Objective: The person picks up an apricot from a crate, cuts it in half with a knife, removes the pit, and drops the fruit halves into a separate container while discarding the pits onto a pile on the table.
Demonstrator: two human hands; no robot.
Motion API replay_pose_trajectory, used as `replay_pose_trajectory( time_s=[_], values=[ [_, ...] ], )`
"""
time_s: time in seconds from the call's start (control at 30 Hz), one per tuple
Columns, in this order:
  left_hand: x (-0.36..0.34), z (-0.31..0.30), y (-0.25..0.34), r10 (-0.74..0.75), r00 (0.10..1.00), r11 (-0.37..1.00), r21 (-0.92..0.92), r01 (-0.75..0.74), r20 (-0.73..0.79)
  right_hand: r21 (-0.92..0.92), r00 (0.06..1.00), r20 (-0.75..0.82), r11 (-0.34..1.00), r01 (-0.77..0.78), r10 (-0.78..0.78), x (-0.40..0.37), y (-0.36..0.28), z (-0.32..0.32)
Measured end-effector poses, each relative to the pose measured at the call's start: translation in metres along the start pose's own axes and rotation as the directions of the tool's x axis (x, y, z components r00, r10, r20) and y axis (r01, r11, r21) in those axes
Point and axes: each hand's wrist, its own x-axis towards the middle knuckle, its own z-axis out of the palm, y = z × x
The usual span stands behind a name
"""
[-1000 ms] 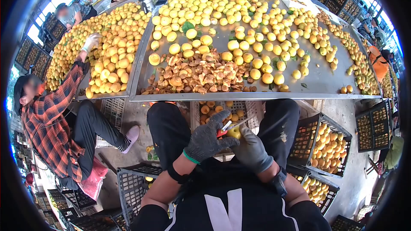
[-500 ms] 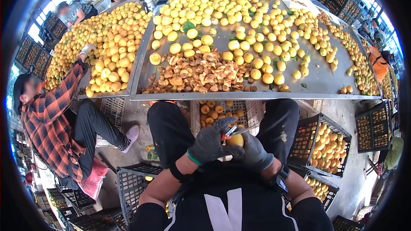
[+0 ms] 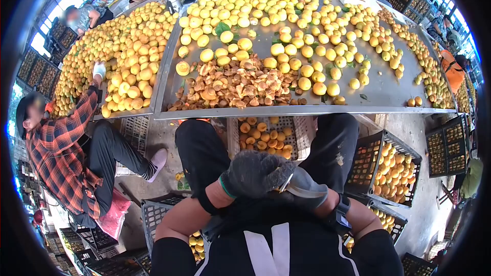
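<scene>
In dark grey work gloves, my two hands meet low in front of my lap. My left hand [image 3: 255, 175] is closed, its fingers curled toward the right one. A thin shiny metal tool [image 3: 285, 183] pokes out between them, mostly covered by the gloves. My right hand [image 3: 305, 188] is closed beside and partly below the left; whatever its fingers wrap is hidden. Just beyond my hands, between my knees, stands a light plastic crate [image 3: 303, 135] with yellow-orange apricot-like fruits [image 3: 263, 134] in it.
A metal table [image 3: 388, 89] holds many yellow fruits [image 3: 245, 10] and a heap of brown scraps [image 3: 240, 86]. Black crates of fruit [image 3: 391, 168] stand at my right. A co-worker in a plaid shirt [image 3: 61, 138] sits at the left, reaching over the fruit.
My hands have come closer to my body, and the left has turned over the right. The yellow fruit and red tool part between them are now hidden. The co-worker's gloved hand has shifted slightly.
</scene>
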Motion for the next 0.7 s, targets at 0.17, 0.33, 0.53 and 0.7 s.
replay_pose_trajectory(
  time_s=[0.17,0.33,0.53,0.7],
  values=[
    [0.005,-0.006,0.003,0.021,0.999,0.996,0.084,-0.025,0.047,0.032,0.998,0.001,0.997,-0.064,0.064,0.001,-0.001,-0.004],
    [0.005,-0.002,0.004,-0.162,0.986,0.983,0.087,0.163,-0.028,-0.576,0.962,-0.144,0.81,0.11,-0.233,0.014,0.001,0.004],
    [-0.002,0.015,0.012,-0.254,0.951,0.962,0.054,0.267,-0.175,-0.634,0.849,-0.426,0.773,-0.035,-0.311,0.019,0.008,0.02],
    [0.007,0.039,0.008,-0.504,0.811,0.85,-0.339,0.404,-0.297,-0.478,0.795,-0.578,0.866,-0.148,-0.183,0.035,0.01,0.012]
  ],
)
